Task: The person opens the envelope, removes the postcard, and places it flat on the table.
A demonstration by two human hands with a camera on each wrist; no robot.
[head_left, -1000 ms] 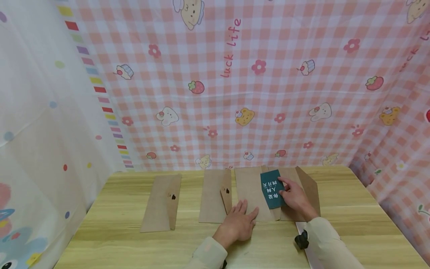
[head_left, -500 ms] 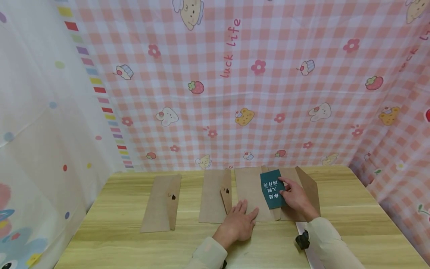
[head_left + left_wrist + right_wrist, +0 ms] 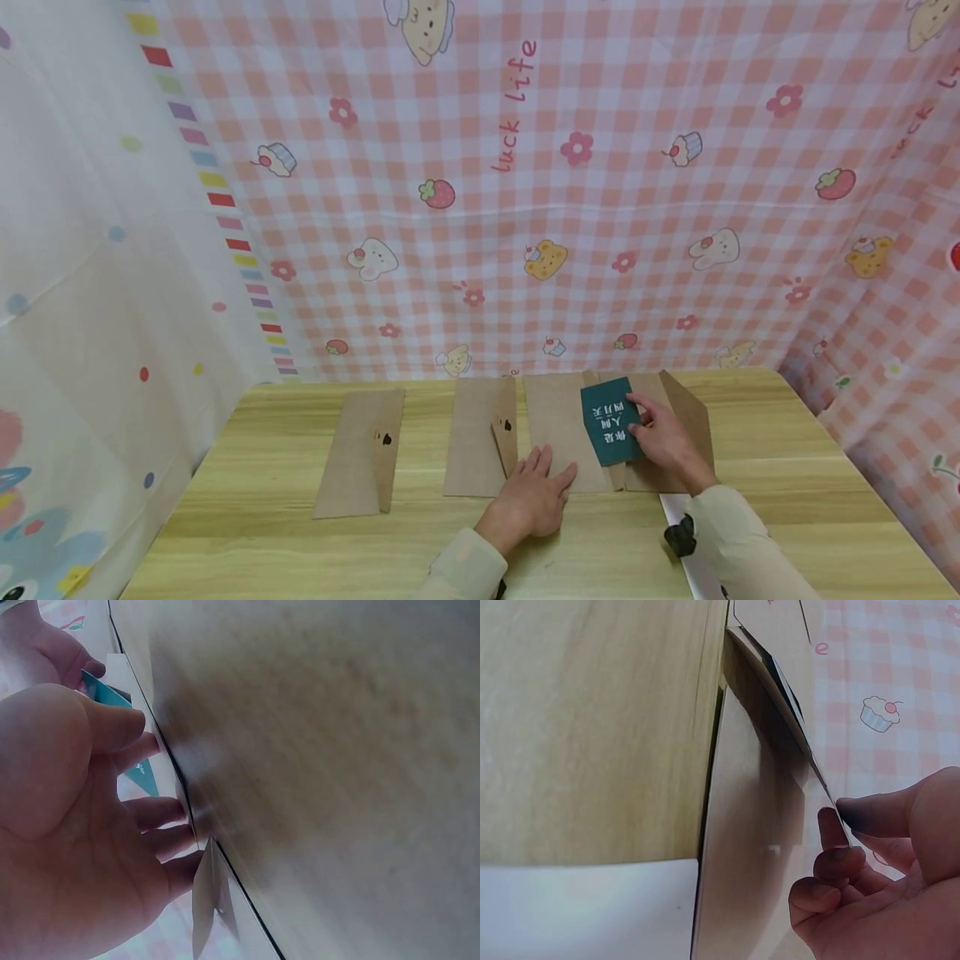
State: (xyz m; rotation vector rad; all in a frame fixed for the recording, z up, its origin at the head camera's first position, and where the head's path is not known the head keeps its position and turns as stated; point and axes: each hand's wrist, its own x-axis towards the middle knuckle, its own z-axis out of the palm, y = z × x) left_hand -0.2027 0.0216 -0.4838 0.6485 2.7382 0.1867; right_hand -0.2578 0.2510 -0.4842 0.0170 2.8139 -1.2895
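My right hand [image 3: 663, 433] pinches the right edge of a dark green card [image 3: 611, 421] printed with white characters. The card's left edge overlaps a brown kraft envelope [image 3: 553, 417], near that envelope's right side. Seen from the right wrist, thumb and fingers of the right hand [image 3: 900, 862] meet on a thin edge that slants up from the envelope. My left hand [image 3: 531, 500] lies with fingers spread on the envelope's lower edge. In the left wrist view, the left hand [image 3: 75, 825] has straight fingers, and a corner of the green card [image 3: 109, 694] shows beyond them.
Left of the hands lie two more kraft envelopes, one mid-table [image 3: 472, 433] and one farther left [image 3: 352, 458]. Another kraft envelope [image 3: 690, 408] with a raised flap sits under my right hand. A white sheet [image 3: 678, 505] lies beneath the right forearm. A checked cloth [image 3: 480, 233] hangs behind the table.
My right hand has shifted slightly to the right, and a little more of the green card's width shows. My left hand has stayed in place.
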